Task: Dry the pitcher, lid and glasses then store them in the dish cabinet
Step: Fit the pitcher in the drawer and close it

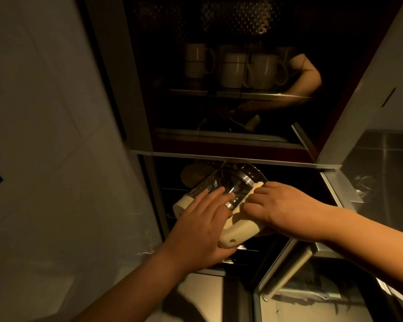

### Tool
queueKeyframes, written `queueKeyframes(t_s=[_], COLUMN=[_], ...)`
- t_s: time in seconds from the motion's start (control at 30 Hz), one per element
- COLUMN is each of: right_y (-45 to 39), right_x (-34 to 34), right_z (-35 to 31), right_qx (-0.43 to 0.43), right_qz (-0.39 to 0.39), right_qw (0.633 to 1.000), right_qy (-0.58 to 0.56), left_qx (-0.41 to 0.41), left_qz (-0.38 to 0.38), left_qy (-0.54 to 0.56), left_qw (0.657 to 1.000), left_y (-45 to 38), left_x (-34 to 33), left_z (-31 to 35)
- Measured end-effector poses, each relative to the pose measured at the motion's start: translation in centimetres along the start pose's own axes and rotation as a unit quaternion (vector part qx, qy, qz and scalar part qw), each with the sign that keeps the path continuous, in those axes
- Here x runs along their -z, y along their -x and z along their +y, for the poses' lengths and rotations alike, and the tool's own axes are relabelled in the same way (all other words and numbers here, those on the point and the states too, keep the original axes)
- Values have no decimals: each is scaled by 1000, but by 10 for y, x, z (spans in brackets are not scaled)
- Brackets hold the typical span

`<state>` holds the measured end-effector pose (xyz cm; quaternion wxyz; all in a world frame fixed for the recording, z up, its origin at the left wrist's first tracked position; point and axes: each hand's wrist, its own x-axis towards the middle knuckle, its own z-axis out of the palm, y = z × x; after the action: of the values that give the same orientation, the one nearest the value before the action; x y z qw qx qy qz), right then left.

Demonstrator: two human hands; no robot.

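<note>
1. Head view, dim warm light: I see both hands on a glass pitcher (230, 189) at the mouth of the lower cabinet (289, 182) compartment.
2. Pitcher is tilted, nearly on its side, with its open metal-banded rim pointing away into the cabinet and its cream base end toward the left.
3. Left hand (203, 226): fingers straight and spread, lying flat against the glass wall, palm near the cream handle (235, 231). Not curled round anything.
4. Right hand (282, 205): fingers curled over the upper part of the cream handle, gripping it from the right.
5. Pitcher looks held above the dark wire rack (247, 251) of the compartment; I cannot tell whether it touches the rack.
6. A round brownish object sits behind the pitcher in the same compartment, too dark to identify.
7. Upper compartment, behind a glass door (219, 140): several white mugs (263, 72) on a shelf, handles to the right. The glass reflects a person's arm.
8. Steel countertop (382, 182) lies to the right; a pale tiled wall (56, 112) to the left.
9. Open cabinet door with a metal bar handle (289, 273) hangs at lower right.
</note>
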<state>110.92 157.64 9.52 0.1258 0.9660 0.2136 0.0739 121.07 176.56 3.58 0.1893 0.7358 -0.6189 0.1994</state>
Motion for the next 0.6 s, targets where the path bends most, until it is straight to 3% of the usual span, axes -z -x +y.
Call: queueKeyframes(t_s=[0.33,0.6], right_y=[4,12], right_x=[1,-4], right_z=[-5,-10], right_qx=[-90,-64], right_qz=[49,134], right_qw=[993,988], right_qy=[-54,-38], left_qx=[-53,-25], left_qz=[53,-10], left_qy=[10,58], left_qw=[997,998], left_y=[-4,-14], left_x=[15,26], left_z=[-6,-10])
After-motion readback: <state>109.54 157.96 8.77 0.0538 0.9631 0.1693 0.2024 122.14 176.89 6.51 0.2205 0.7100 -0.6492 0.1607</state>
